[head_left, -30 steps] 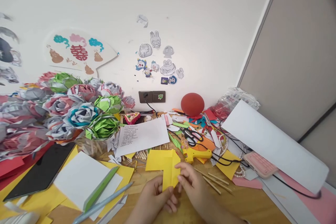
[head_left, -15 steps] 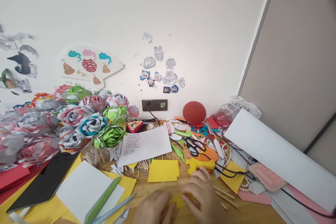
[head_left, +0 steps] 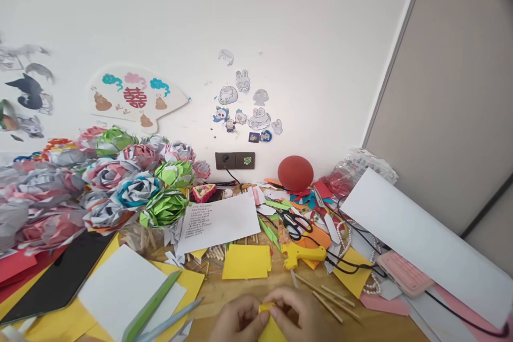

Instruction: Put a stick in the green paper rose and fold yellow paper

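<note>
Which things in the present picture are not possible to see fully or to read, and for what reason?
All in the head view:
- Folded yellow paper: lower end cut off by the bottom edge; upper part partly covered by fingers of the left hand and right hand.
- Handwriting on the white sheet: too small to read.
- Leftmost paper flowers: cut off by the left edge.

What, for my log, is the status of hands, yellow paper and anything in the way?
Left hand and right hand: both pinching yellow paper. Paper: upper end gripped, lower part out of frame. Nothing seen blocking; yellow glue gun beyond hands.
</note>
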A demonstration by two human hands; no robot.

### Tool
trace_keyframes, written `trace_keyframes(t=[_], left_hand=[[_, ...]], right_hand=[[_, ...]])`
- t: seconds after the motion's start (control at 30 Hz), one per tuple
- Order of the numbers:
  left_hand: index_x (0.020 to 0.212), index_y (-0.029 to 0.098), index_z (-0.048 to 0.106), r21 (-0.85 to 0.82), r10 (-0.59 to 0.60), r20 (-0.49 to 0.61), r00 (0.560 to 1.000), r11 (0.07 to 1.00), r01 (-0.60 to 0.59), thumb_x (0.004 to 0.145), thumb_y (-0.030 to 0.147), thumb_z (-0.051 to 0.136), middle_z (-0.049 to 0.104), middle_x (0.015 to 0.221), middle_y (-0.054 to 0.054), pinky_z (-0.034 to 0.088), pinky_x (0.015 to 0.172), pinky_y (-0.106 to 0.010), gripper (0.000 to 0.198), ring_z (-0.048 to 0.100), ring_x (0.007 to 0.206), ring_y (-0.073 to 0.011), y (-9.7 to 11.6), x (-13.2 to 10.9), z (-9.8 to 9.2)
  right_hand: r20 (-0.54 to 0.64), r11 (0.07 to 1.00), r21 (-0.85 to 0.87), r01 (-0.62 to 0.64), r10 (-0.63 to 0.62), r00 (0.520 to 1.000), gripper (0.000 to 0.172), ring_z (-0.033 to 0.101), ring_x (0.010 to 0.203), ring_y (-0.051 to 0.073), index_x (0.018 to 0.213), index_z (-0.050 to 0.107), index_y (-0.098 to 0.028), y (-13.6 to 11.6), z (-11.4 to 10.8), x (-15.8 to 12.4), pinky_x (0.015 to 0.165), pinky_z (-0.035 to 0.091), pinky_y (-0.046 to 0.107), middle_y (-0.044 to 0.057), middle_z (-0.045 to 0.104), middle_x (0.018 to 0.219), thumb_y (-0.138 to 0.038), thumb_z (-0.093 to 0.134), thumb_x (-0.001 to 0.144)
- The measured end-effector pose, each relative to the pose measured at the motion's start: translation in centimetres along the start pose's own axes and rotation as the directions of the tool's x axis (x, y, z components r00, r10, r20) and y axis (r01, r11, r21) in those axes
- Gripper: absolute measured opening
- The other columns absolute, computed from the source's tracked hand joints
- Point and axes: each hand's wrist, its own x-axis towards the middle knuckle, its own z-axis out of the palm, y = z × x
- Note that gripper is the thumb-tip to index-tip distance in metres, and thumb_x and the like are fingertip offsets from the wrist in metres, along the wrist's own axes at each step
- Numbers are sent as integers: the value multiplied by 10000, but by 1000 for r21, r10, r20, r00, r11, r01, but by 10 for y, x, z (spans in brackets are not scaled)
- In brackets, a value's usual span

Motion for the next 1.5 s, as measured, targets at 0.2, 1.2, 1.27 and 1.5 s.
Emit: trace_keyframes(t=[0.2, 1.2, 1.27, 1.5], left_hand=[[675, 166, 548, -145, -97, 101, 990, 983, 111, 591, 748, 614, 587, 536, 20, 390, 475, -243, 591, 532, 437, -133, 11, -1, -2], [669, 189, 526, -56, -66, 15, 998, 996, 67, 615, 722, 596, 601, 457, 22, 412, 495, -247, 541, 549, 435, -146, 14, 0, -4], [672, 185, 538, 8, -31, -16, 999, 999, 31, 673, 661, 579, 602, 465, 16, 415, 507, -251, 477, 556, 451, -155, 14, -2, -3], [649, 202, 510, 89, -14, -45, 999, 996, 18, 732, 537, 524, 581, 470, 10, 407, 507, -259, 345, 556, 457, -173, 15, -4, -3]], right_hand=[[-45, 997, 31, 70, -69, 997, 222, 655, 784, 192, 895, 683, -184, -2, -6, -1, 720, 476, 268, 56, 711, 844, -165, 478, 813], [-13, 984, 177, 25, -23, 1000, 180, 639, 801, 193, 865, 654, -166, -8, -8, 4, 730, 492, 295, 62, 697, 841, -194, 501, 776], [8, 978, 207, -28, 27, 1000, 166, 643, 819, 201, 869, 656, -161, -8, -6, 5, 745, 494, 301, 66, 701, 856, -227, 547, 761], [52, 968, 234, -95, 85, 995, 158, 636, 811, 194, 833, 666, -180, -4, -3, 7, 739, 485, 297, 44, 700, 841, -184, 530, 754]])
